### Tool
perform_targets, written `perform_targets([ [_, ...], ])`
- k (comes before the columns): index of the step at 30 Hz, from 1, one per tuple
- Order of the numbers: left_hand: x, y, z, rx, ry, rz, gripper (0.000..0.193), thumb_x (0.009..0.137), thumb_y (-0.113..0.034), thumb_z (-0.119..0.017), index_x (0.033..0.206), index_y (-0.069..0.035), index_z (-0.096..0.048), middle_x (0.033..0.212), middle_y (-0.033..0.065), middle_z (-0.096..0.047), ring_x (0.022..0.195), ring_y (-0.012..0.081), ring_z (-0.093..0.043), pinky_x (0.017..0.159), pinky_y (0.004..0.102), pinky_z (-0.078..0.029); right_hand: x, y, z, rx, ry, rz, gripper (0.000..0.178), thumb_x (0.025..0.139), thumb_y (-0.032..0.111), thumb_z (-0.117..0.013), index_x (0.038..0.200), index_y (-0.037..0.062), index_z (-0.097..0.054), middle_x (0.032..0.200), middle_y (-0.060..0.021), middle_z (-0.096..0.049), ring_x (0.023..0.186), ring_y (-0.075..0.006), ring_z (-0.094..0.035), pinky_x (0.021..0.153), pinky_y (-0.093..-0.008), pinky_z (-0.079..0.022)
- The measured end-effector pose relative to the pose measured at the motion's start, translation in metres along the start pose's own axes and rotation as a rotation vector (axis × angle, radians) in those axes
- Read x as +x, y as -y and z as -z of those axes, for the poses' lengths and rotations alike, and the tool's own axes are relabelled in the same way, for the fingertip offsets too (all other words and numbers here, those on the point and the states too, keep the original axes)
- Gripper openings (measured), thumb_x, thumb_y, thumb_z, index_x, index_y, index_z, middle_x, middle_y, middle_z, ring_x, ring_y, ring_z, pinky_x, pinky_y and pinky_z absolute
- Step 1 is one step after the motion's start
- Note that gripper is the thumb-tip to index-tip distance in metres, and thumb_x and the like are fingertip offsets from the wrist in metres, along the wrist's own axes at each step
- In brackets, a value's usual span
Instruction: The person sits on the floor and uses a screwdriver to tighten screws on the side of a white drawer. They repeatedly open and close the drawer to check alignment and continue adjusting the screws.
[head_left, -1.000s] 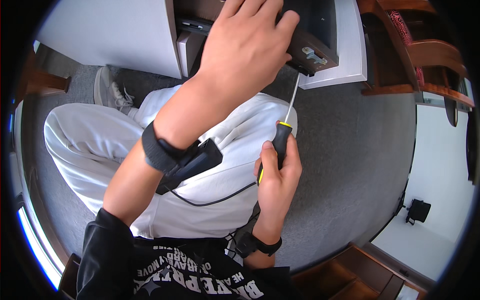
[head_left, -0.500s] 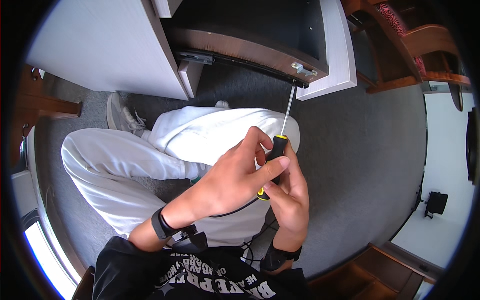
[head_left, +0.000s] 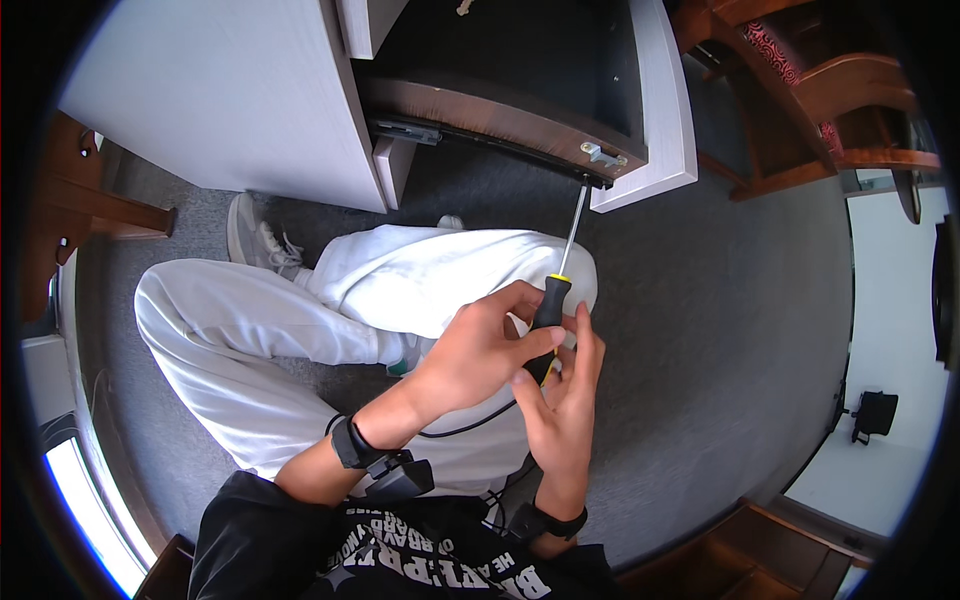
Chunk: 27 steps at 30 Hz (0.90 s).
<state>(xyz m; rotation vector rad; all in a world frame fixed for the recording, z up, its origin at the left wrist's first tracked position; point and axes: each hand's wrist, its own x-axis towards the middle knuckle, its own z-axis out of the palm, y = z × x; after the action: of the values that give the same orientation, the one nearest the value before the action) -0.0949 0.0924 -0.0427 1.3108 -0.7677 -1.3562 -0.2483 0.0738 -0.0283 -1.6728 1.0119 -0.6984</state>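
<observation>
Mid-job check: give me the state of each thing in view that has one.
Drawer: pulled open.
Slide rail: drawn out along the drawer's lower edge.
Metal bracket: attached to the drawer's side.
Screwdriver: held by its handle, shaft slanting up to the drawer's lower edge.
Left grip: closed on the handle.
Right grip: partly curled at the handle; firmness unclear.
Left wristband: strapped on.

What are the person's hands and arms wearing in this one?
The left hand and right hand are ungloved. Each wrist wears a black band: the left band carries a dark, boxy device; the right band is similar. A thin black cable shows nearby. The black sleeves end well short of the wrists.
</observation>
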Motion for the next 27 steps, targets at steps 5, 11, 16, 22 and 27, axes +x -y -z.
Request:
perform_targets([
  [5,-0.003,-0.005,-0.002,-0.068,0.012,0.010,0.032,0.098,-0.019,-0.072,0.117,0.006,-0.063,0.090,0.0104,-0.070,0.070,0.0098,-0.063,0.057,0.0281,-0.050,-0.015,0.004,0.014,0.407,0.051,-0.273,0.050,0.106,0.006,-0.050,0.152,-0.0095,-0.036,0.126,-0.0193,-0.063,0.109,-0.0246,-0.068,0.084,-0.0372,-0.061],
  [11,-0.006,-0.003,-0.010,0.092,-0.013,-0.066,0.036,0.100,-0.016,-0.069,0.126,0.008,-0.062,0.098,0.0115,-0.068,0.081,0.0119,-0.065,0.066,0.0271,-0.055,-0.015,-0.007,0.014,0.461,-0.075,-0.213,0.034,0.107,0.005,-0.049,0.137,-0.0114,-0.055,0.121,-0.0171,-0.067,0.105,-0.0225,-0.071,0.087,-0.0393,-0.065],
  [16,-0.024,-0.011,0.000,0.330,-0.016,-0.159,0.046,0.098,-0.012,-0.071,0.139,0.003,-0.058,0.116,0.0183,-0.063,0.103,0.0243,-0.071,0.084,0.0331,-0.061,-0.017,-0.014,0.021,0.540,-0.109,-0.270,0.035,0.104,0.002,-0.054,0.137,-0.0119,-0.055,0.119,-0.0171,-0.067,0.100,-0.0230,-0.071,0.087,-0.0396,-0.064],
  [22,-0.160,-0.039,0.117,0.461,-0.309,-0.056,0.037,0.101,-0.010,-0.064,0.137,-0.004,-0.062,0.113,0.0118,-0.066,0.096,0.0189,-0.069,0.085,0.0314,-0.058,-0.010,-0.015,0.019,0.661,-0.085,-0.305,0.040,0.101,0.000,-0.056,0.138,-0.0140,-0.051,0.117,-0.0199,-0.069,0.096,-0.0278,-0.074,0.079,-0.0387,-0.065],
  [27,-0.318,0.050,0.178,0.610,-1.116,0.216,0.021,0.092,-0.013,-0.069,0.104,0.004,-0.064,0.090,0.0134,-0.070,0.082,0.0194,-0.069,0.074,0.0341,-0.056,-0.005,-0.011,0.009,0.566,-0.088,-0.313,0.050,0.093,-0.005,-0.061,0.139,-0.0190,-0.048,0.119,-0.0212,-0.067,0.104,-0.0229,-0.069,0.087,-0.0350,-0.060],
])
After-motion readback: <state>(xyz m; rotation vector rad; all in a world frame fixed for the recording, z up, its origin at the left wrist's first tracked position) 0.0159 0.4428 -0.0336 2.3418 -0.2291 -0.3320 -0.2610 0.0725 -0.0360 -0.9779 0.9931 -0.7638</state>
